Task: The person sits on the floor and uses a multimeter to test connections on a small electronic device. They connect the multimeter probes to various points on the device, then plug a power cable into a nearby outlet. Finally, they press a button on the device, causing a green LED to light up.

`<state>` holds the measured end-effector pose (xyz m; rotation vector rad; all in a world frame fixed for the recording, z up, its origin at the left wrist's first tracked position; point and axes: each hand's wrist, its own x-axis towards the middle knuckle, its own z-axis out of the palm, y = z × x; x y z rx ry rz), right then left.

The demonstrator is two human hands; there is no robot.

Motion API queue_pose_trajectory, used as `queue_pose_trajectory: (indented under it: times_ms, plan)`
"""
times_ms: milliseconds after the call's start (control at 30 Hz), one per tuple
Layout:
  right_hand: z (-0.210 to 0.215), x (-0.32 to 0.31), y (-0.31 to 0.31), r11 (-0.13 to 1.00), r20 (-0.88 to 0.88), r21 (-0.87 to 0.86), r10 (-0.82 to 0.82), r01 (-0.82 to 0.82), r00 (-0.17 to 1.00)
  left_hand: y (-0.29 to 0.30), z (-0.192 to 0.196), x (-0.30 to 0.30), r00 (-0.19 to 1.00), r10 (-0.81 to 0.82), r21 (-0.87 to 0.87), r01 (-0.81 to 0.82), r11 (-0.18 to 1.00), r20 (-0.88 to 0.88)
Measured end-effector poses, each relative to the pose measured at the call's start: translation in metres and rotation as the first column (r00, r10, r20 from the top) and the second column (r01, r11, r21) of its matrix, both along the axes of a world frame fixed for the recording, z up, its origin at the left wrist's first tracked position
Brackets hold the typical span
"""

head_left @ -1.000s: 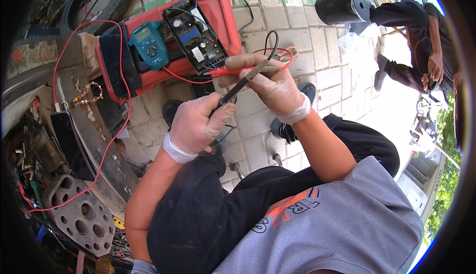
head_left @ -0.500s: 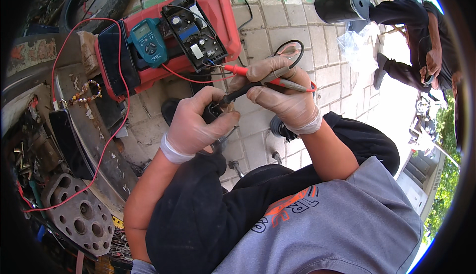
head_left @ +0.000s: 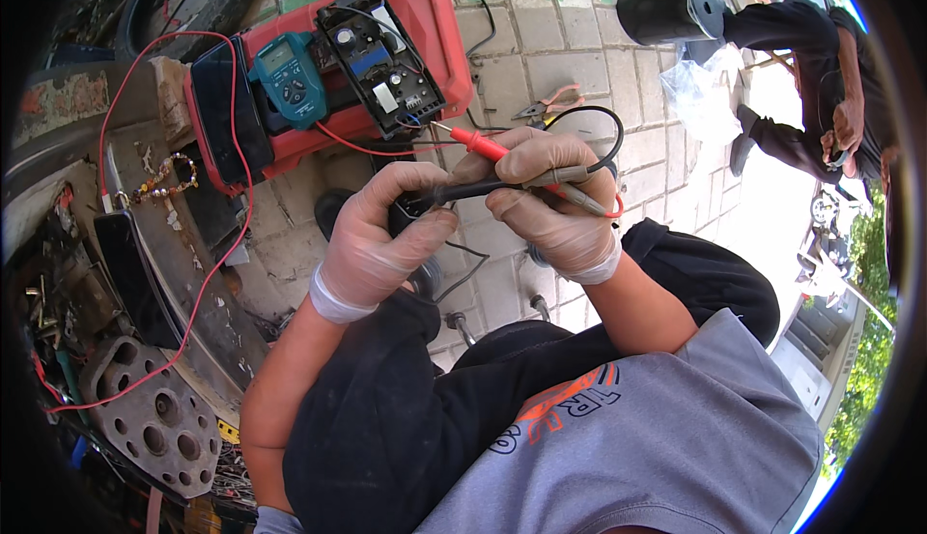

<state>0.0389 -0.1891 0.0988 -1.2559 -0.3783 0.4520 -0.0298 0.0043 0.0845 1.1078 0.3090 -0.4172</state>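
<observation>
In thin clear gloves, my left hand (head_left: 377, 230) is closed on a small black connector (head_left: 404, 211), partly hidden by the fingers. My right hand (head_left: 560, 196) grips two test probes together. The black probe (head_left: 475, 189) reaches to the connector, its tip hidden by my left fingers. The red probe (head_left: 478, 144) points up and left, its metal tip close to the lower edge of an open circuit board (head_left: 372, 66); contact is unclear. Beside the board, a teal multimeter (head_left: 290, 80) lies on a red toolbox (head_left: 444, 22), with a red lead running from it.
A dark phone (head_left: 217, 124) lies on the toolbox's left end; another phone (head_left: 135, 273) with a red cable lies further left. Pliers (head_left: 548, 102) rest on the paving. A holed metal plate (head_left: 154, 418) is at lower left. A person (head_left: 840, 80) and black cylinder (head_left: 666, 11) are at upper right.
My right hand has shifted slightly and the black probe lies flatter. The red probe's tip shows more plainly near the board. The pliers and a black cable below my hands are more exposed.
</observation>
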Motion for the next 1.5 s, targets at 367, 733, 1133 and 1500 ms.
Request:
queue_pose_trajectory:
  times_ms: [367,733,1133,1500]
  plan:
    - [0.003,-0.004,0.008,0.988,-0.140,0.123,-0.071,0.089,0.988,-0.001,0.003,0.001,0.999,-0.032,0.093,0.034,0.995,-0.019]
    - [0.018,0.006,0.009,0.999,-0.252,-0.031,0.026,-0.035,0.967,-0.003,-0.002,0.004,0.968,-0.129,0.402,0.032,0.915,0.216]
    - [0.018,0.007,0.008,0.992,-0.089,-0.101,0.068,-0.077,0.994,-0.005,0.000,0.009,0.894,-0.202,0.631,-0.109,0.768,0.400]
    - [-0.027,0.021,-0.008,0.978,-0.271,-0.210,-0.038,-0.021,0.962,-0.005,-0.010,0.004,0.868,-0.229,0.588,-0.087,0.805,0.441]
